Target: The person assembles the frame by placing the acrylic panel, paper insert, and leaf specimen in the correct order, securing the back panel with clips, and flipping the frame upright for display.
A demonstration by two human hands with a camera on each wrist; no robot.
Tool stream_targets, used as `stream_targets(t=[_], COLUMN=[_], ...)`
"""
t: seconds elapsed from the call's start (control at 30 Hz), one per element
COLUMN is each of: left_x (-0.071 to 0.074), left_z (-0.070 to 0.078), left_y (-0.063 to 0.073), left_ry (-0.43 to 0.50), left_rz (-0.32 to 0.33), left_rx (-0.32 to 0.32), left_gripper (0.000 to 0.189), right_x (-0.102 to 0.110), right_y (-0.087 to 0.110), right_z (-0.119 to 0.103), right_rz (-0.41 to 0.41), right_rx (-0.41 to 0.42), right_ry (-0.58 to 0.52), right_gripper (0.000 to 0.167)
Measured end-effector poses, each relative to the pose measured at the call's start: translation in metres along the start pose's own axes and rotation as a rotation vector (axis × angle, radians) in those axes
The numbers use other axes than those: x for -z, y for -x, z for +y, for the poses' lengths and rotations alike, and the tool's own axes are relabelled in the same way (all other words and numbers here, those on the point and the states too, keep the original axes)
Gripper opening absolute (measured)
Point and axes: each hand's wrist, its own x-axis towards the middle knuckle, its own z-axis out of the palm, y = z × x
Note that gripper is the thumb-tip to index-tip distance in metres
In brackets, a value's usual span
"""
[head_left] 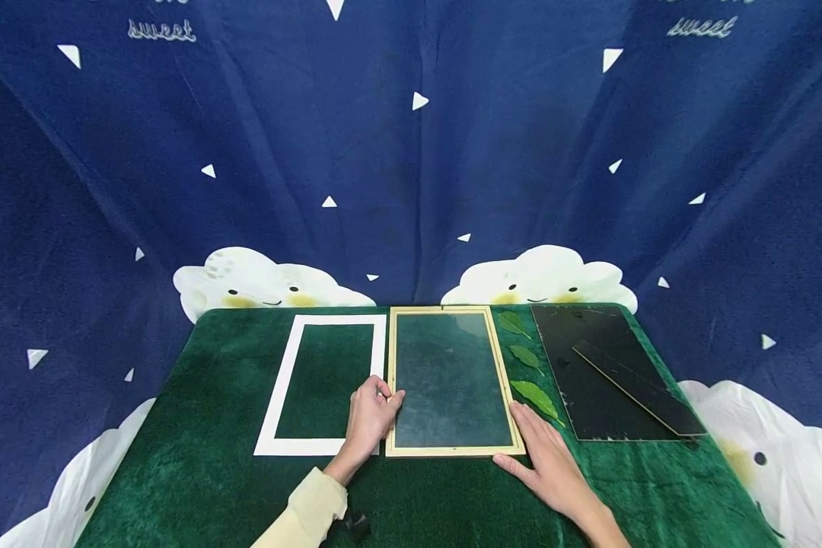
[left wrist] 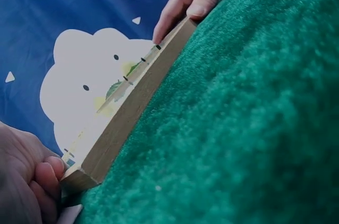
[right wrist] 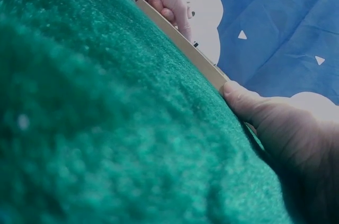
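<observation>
A light wooden picture frame (head_left: 450,451) lies on the green cloth, a clear pane (head_left: 448,380) inside it and small dark tabs along its rails. At its left rail, my left hand (head_left: 372,415) grips the wood, thumb over the inner edge and the other fingers curled outside. My right hand (head_left: 551,464) rests against the lower right corner, its fingers fairly straight along the right side and the thumb (right wrist: 238,94) touching the front edge. Left of the frame lies a white mat border (head_left: 281,396), partly covered by my left hand.
Several green leaves (head_left: 534,399) lie in a column right of the frame. Beyond them is a black backing board (head_left: 562,365) with a slanted stand strip (head_left: 630,388) on it. Behind the table (head_left: 199,426) hangs a blue curtain (head_left: 383,152) with white clouds.
</observation>
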Motion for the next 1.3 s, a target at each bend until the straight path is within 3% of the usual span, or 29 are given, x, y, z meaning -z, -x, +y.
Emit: stream_targets(t=[0.27, 0.43, 0.77, 1.3], left_x=[-0.007, -0.01, -0.002, 0.0], left_z=[0.004, 0.003, -0.003, 0.0], left_y=[0.0, 0.001, 0.002, 0.002], left_ry=[0.023, -0.029, -0.104, -0.108], left_rz=[0.011, 0.036, 0.074, 0.07], left_rx=[0.008, 0.001, -0.044, -0.006], left_gripper=[0.026, 0.026, 0.022, 0.018], right_x=[0.006, 0.008, 0.0, -0.001], right_y=[0.0, 0.0, -0.001, -0.001], right_z=[0.005, 0.005, -0.002, -0.002], right_rz=[-0.003, 0.004, 0.021, 0.008], right_rx=[-0.011, 0.0, 0.002, -0.004], right_ry=[-0.002, 0.005, -0.018, 0.002], right_gripper=[0.094, 0.093, 0.094, 0.095])
